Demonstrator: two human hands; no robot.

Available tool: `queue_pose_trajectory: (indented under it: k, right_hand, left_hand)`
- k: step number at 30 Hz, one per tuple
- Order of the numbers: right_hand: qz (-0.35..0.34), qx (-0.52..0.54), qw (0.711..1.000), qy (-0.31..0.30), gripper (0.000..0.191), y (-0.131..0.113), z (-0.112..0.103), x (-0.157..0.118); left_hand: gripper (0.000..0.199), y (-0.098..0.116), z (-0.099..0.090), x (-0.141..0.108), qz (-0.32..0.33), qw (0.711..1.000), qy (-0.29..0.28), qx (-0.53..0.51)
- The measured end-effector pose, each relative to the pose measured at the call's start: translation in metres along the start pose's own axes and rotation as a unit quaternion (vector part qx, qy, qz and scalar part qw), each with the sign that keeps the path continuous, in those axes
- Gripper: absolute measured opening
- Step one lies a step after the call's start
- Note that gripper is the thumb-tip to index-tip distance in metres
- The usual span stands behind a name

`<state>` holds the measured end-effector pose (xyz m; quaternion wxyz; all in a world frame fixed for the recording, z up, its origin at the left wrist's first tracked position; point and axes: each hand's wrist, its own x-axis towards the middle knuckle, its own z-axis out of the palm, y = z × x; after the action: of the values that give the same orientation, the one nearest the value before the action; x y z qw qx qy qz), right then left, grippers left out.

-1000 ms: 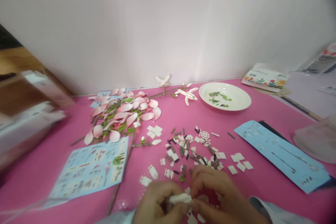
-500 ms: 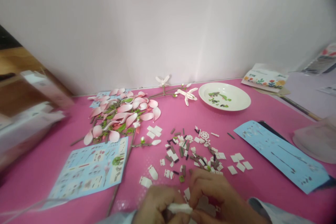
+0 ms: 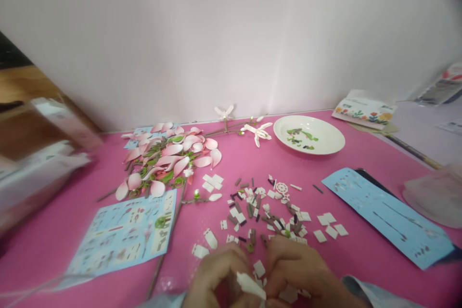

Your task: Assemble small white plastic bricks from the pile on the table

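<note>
At the bottom of the view my left hand (image 3: 218, 276) is closed around a long white plastic piece (image 3: 250, 285). My right hand (image 3: 301, 269) meets it from the other side, fingers pinched at the piece's right end; whether a second small part sits between them is hidden. Just beyond my hands lies a spread of small loose building pieces (image 3: 258, 207), white, brown, black and green. Two white rounded plates (image 3: 210, 239) rest left of that spread. Several white square tiles (image 3: 331, 227) lie to its right, and more white pieces (image 3: 259, 268) show between my hands.
Pink petals and green parts (image 3: 173, 154) are heaped at the left. A blue instruction sheet (image 3: 122, 231) lies before them, a folded blue leaflet (image 3: 382, 211) at the right. A white plate (image 3: 325, 139) holds green bits. White flower assemblies (image 3: 258, 132) lie by the wall.
The white piece has tilted, its left end now raised. My hands have shifted slightly, and more loose white pieces show between them.
</note>
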<state>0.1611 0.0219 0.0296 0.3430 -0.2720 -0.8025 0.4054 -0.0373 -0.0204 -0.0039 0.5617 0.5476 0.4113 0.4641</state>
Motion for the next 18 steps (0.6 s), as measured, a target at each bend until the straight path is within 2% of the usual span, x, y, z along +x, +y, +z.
queue_pose_trajectory:
  k: [3, 7, 10, 13, 18]
  right_hand:
    - [0.024, -0.015, 0.998, 0.052, 0.013, 0.000, -0.001, 0.005]
    - [0.098, -0.045, 0.980, 0.166, 0.018, 0.004, -0.009, 0.006]
    - [0.143, -0.051, 0.964, 0.216, 0.019, 0.007, -0.015, 0.005]
    - [0.179, -0.063, 0.958, 0.213, 0.015, 0.010, -0.017, 0.006]
    - [0.196, -0.126, 0.962, 0.139, 0.010, 0.017, -0.013, 0.009]
  left_hand:
    - [0.018, 0.008, 0.003, 0.005, -0.002, 0.995, 0.052, -0.089]
    - [0.022, 0.012, 0.005, 0.009, -0.091, 0.981, 0.087, -0.147]
    - [0.026, 0.015, 0.008, 0.012, -0.138, 0.965, 0.128, -0.184]
    - [0.034, 0.016, 0.012, 0.013, -0.161, 0.952, 0.146, -0.214]
    - [0.035, 0.010, 0.011, 0.011, -0.146, 0.960, 0.137, -0.196]
